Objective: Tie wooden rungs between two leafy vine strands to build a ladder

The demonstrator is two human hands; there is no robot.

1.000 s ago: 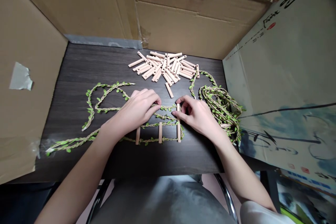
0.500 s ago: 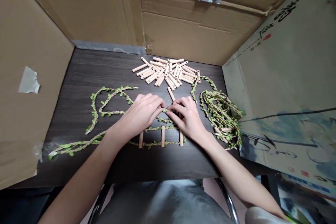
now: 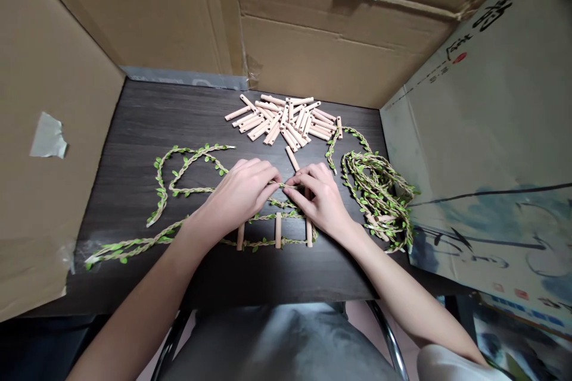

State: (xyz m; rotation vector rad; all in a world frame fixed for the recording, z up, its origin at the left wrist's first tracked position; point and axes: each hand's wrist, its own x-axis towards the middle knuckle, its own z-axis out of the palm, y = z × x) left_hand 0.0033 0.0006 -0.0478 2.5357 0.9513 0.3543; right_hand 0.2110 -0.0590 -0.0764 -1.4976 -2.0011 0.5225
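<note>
Head view: my left grip (image 3: 241, 196) and my right grip (image 3: 319, 199) pinch the leafy twine (image 3: 289, 186) between the fingertips, close together and keeping it taut, just above the wooden dowels (image 3: 277, 230) on the dark bench (image 3: 129, 125).

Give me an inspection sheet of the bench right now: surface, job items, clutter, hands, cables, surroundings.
Surface: dark wood-grain table.
Job's things: leaf-twine garland in two strands, with three wooden dowels spanning them.
Clutter: pile of loose dowels; garland coil at right.
Hands: left hand and right hand both pinch the garland's upper strand.
Cables: nothing seen.
Surroundings: cardboard walls; ink-painted panel at right.
</note>
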